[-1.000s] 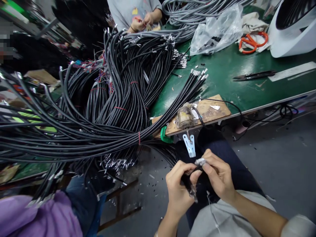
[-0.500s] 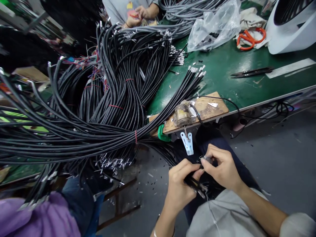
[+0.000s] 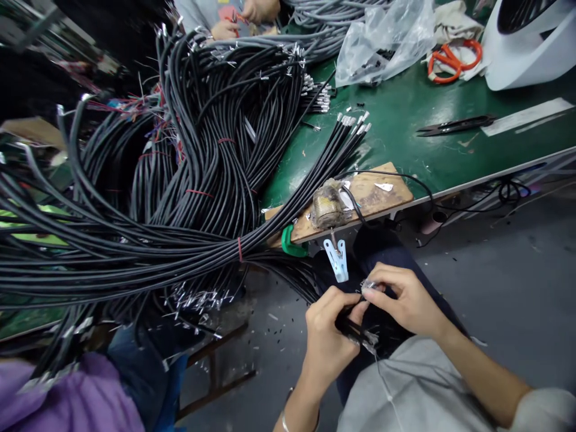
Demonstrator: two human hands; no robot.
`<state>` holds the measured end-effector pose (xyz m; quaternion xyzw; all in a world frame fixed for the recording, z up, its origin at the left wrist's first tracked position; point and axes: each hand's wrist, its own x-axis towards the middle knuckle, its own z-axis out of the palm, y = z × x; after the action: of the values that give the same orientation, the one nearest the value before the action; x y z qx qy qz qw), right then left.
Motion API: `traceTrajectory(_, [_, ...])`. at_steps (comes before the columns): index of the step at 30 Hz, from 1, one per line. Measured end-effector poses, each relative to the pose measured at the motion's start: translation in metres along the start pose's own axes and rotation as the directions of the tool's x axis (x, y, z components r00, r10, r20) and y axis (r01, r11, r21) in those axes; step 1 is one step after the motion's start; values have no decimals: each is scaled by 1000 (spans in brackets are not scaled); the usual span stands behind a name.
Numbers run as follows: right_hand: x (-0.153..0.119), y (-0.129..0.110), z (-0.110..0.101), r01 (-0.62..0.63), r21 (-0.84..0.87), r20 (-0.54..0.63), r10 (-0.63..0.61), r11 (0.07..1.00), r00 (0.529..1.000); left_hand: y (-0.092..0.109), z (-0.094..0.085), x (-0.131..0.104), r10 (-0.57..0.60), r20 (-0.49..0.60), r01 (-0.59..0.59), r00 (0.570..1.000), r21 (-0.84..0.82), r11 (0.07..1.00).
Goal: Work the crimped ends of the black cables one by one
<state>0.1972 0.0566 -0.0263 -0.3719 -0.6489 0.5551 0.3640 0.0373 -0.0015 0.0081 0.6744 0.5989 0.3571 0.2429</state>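
Note:
Over my lap, my left hand point(image 3: 335, 327) is closed around a few black cables point(image 3: 355, 333), whose stripped ends stick out below the palm. One cable comes up between its thumb and forefinger. My right hand point(image 3: 400, 297) pinches the silvery wire end point(image 3: 369, 287) of that cable; the fingertips cover part of it. Just above the hands, a light blue clothespin point(image 3: 336, 260) hangs from the shaft of a small taped motor point(image 3: 327, 204) on a wooden board point(image 3: 382, 191).
Large bundles of black cable point(image 3: 216, 150) fill the left and middle. A green clamp point(image 3: 291, 241) grips the board. On the green table point(image 3: 396, 114) lie snips point(image 3: 456, 125), orange-handled scissors point(image 3: 455, 60) and a plastic bag point(image 3: 387, 42). A co-worker's hands point(image 3: 245, 18) are across the table; purple cloth point(image 3: 81, 396) is at left.
The view has shifted slightly, so the table and cables sit a little further left and up. My right fingers have turned slightly at the wire end; my left hand keeps its hold.

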Motion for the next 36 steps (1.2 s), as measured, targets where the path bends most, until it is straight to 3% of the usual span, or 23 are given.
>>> traceTrajectory(4, [-2, 6, 19, -27, -62, -178, 16, 998, 984, -6, 4, -2, 24, 66, -27, 998, 36, 999])
traceTrajectory(7, [2, 14, 23, -56, -151, -176, 29, 987, 984, -9, 5, -5, 42, 154, -56, 987, 87, 995])
traceTrajectory(10, [6, 15, 19, -74, -165, -203, 40, 983, 978, -9, 6, -5, 35, 119, -47, 992, 96, 994])
traceTrajectory(12, [6, 13, 15, -84, -78, -174, 70, 993, 982, -7, 7, -4, 12, 36, -15, 999, 83, 996])
traceTrajectory(15, [4, 8, 13, -67, 109, -43, 72, 992, 997, -4, 6, -3, -10, -41, 13, 999, 60, 998])
traceTrajectory(20, [4, 13, 23, 1, 458, -41, 20, 889, 999, -5, -1, -3, 8, -46, -10, 999, -47, 999])
traceTrajectory(23, [7, 14, 24, -39, 524, 30, 28, 851, 999, -4, -8, -3, -14, -6, 14, 1000, -89, 996])
traceTrajectory(28, [15, 2, 20, 152, 356, 5, -164, 922, 986, -1, -16, -1, -90, 77, 96, 993, -80, 992])
traceTrajectory(32, [15, -3, 35, 209, 317, -194, -153, 925, 969, -1, -13, -3, -100, -26, 96, 995, -127, 987])
traceTrajectory(34, [12, -2, 43, 317, 114, -330, -265, 942, 906, -2, -9, -5, -116, -113, 103, 987, -113, 988])
traceTrajectory(36, [10, 0, 47, 457, -146, -368, -477, 877, 798, -2, -8, -7, -137, -164, 123, 977, -93, 988])
